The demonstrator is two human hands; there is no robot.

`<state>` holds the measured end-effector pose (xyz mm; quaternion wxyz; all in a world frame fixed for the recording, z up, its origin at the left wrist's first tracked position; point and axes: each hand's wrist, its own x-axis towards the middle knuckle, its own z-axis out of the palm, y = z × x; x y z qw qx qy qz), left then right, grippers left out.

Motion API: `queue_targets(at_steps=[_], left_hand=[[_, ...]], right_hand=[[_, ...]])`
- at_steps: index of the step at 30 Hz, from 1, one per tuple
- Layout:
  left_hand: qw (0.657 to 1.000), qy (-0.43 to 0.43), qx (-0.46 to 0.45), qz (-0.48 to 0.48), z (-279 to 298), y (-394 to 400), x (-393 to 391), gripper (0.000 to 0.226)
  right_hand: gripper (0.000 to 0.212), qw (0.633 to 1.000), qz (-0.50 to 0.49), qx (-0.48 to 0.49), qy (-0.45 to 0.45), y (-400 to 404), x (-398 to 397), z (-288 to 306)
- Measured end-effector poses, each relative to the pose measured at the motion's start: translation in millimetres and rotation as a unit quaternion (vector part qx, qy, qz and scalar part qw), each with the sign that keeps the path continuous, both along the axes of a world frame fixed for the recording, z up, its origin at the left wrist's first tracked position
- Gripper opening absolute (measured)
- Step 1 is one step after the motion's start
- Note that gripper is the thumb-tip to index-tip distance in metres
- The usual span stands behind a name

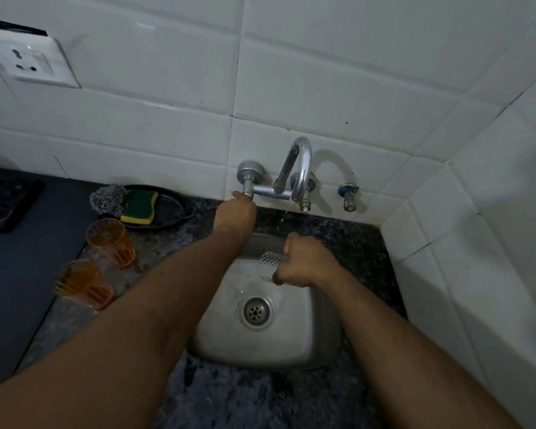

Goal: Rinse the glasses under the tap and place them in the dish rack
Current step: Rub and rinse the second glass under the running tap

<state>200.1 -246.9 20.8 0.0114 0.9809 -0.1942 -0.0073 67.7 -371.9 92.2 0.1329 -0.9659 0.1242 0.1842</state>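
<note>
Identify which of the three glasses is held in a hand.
The clear textured glass, gripped by the right hand over the sink; both orange glasses stand on the counter.

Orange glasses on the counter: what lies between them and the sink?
In the head view, only bare speckled counter separates the two orange glasses from the sink; the left forearm crosses above that stretch.

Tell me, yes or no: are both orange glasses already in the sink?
No: both orange glasses stand on the counter left of the sink, while the right hand holds a clear glass over it.
</note>
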Motion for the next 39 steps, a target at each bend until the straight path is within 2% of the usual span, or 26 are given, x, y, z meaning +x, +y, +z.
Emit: queue_targets(at_steps=[4,11,16,23,39], left_hand=[[1.0,-0.002,0.0,-0.011,1.8,1.4,0.6,0.053],[1.0,0.001,-0.001,-0.024,1.9,2.8,4.1,0.053],[1.0,0.003,-0.001,-0.029,1.7,1.6,4.8,0.053],[0.999,0.003,0.001,-0.036,1.8,2.5,6.8,0.053],[0.999,0.001,-0.002,-0.046,2.8,3.8,6.4,0.051]], right_hand=[[0.053,0.998,0.025,-0.022,-0.044,3.4,-1.7,2.7],[0.036,0.993,-0.023,0.034,-0.113,7.5,-3.5,-2.2],[0.035,0.982,-0.045,0.06,-0.173,14.6,-5.0,-4.5],[0.044,0.965,-0.099,0.083,-0.229,25.0,-7.7,-4.5],[0.046,0.957,-0.125,0.104,-0.239,31.2,-10.5,-6.7]])
